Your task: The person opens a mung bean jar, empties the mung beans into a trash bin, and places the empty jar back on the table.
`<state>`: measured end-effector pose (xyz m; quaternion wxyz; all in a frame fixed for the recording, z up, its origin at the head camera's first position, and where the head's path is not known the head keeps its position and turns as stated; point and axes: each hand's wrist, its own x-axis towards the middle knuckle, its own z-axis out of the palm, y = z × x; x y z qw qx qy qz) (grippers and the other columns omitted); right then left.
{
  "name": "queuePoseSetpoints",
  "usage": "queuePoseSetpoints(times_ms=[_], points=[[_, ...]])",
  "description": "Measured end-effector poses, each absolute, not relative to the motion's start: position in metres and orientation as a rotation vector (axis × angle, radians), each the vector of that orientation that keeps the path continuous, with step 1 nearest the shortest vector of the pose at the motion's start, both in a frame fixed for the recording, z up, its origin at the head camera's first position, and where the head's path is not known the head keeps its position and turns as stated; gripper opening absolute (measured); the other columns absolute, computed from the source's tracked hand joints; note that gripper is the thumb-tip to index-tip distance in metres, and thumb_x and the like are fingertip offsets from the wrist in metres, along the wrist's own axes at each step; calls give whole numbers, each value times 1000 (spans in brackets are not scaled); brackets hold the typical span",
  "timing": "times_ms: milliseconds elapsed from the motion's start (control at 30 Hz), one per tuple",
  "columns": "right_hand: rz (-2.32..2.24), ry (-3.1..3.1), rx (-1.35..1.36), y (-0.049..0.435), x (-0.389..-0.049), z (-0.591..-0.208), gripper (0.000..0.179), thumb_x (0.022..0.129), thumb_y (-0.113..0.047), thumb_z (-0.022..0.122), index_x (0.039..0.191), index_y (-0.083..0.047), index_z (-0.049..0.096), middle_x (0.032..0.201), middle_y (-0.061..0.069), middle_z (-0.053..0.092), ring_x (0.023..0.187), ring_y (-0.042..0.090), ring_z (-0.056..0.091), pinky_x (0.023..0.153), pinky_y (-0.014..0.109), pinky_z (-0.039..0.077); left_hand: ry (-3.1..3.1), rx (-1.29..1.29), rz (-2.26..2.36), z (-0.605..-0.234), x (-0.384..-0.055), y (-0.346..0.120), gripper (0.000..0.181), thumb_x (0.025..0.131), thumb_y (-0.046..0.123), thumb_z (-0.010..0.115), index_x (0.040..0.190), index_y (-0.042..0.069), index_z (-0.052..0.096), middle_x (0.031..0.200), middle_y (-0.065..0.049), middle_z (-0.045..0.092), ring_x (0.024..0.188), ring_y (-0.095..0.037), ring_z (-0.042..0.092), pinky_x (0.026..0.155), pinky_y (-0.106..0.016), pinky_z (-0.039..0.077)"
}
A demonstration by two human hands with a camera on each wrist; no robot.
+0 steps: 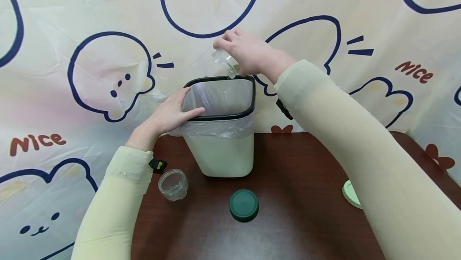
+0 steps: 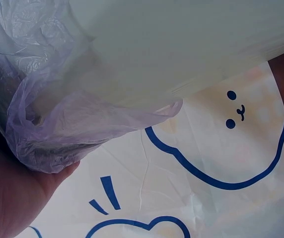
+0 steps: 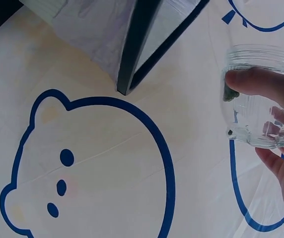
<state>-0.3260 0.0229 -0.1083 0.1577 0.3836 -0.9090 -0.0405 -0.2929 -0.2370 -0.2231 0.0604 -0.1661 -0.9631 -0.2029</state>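
Observation:
A trash bin [image 1: 227, 154] with a pale body and dark rim stands at the back of the table, lined with a thin translucent bag [image 1: 234, 129]. My left hand [image 1: 169, 112] rests on its left rim corner, fingers and thumb spread and fairly straight; in the left wrist view the bag hides part of that hand. Above the bin's far right corner, my right hand [image 1: 246, 50] holds a clear jar [image 1: 225, 62], tilted with its threaded mouth toward the lower left. A small dark green clump [image 3: 230, 92] shows inside the jar, near my right thumb [image 3: 251, 81].
Left of the bin's base, a second clear jar [image 1: 173, 185] sits lidless on the brown table [image 1: 288, 212]. A dark green lid [image 1: 244, 205] lies in front of the bin. A pale green lid [image 1: 351, 194] is partly hidden by my right sleeve. Printed cloth [image 1: 201, 8] hangs behind.

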Motion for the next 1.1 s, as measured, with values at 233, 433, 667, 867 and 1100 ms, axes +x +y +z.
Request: queuePoseSetpoints(times_ms=[233,433,667,867,1100], points=[[-216,-2575,1126,22,-329,-113,77,75,4,74,143,-11,39,143,18,37,130,37,34,100,51,41,-2913,-511,-614,-224,-293,-237,96,89,66,52,156,9,13,159,-16,17,144,-34,17,111,-57,16],[-202,-2553,1133,24,-327,-108,74,78,6,70,143,-11,39,145,18,36,133,36,32,99,50,41,-2911,-502,-621,-223,-293,-239,97,89,66,51,156,9,12,159,-16,17,144,-34,16,112,-57,16],[-190,-2522,1120,23,-323,-103,75,80,6,68,146,-10,36,146,18,35,134,36,31,105,48,36,-2910,-504,-615,-221,-294,-240,97,88,67,51,156,9,12,159,-16,16,145,-33,15,112,-56,15],[-249,-2514,1145,22,-325,-107,70,78,6,70,140,-10,42,145,18,37,133,37,32,104,51,36,-2912,-495,-611,-221,-294,-240,97,88,66,51,156,9,12,159,-16,16,145,-34,15,112,-56,15],[-258,-2530,1148,23,-326,-109,69,78,9,66,140,-9,41,143,19,37,131,38,33,101,51,39,-2918,-486,-599,-222,-293,-239,98,88,67,51,156,8,11,159,-17,16,145,-34,14,112,-56,14]])
